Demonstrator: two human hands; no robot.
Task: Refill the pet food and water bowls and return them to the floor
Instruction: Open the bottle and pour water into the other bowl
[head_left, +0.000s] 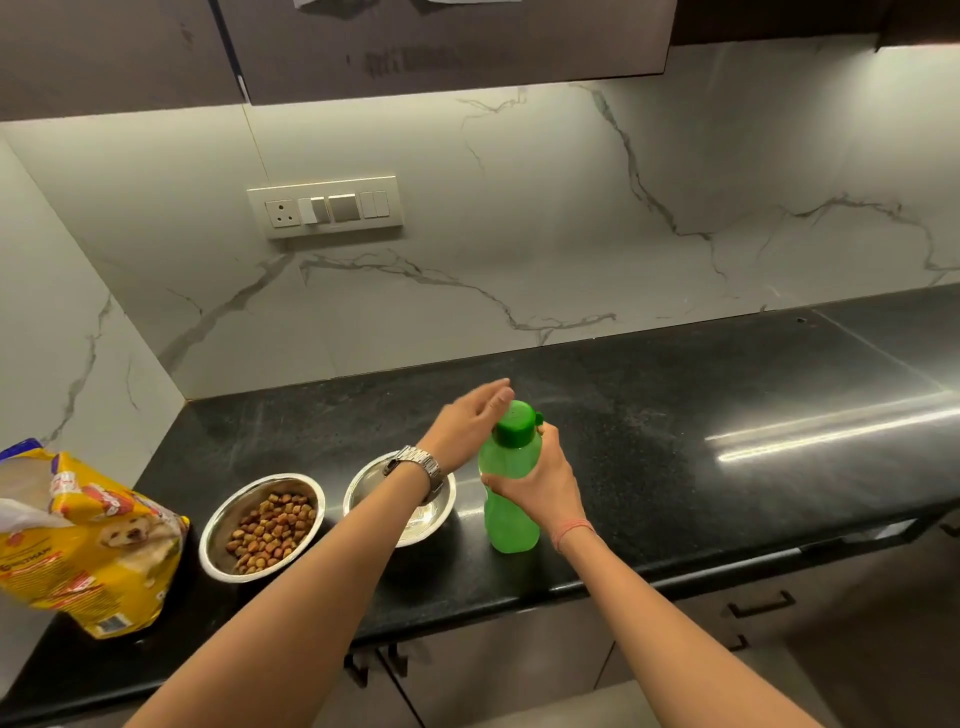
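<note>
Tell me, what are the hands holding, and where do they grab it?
The right hand grips the green water bottle around its middle, standing on the counter. The left hand is open beside the cap, not gripping anything.

Switch panel (324, 207) on veined marble backsplash (519, 234) above black countertop (675, 441).
</note>
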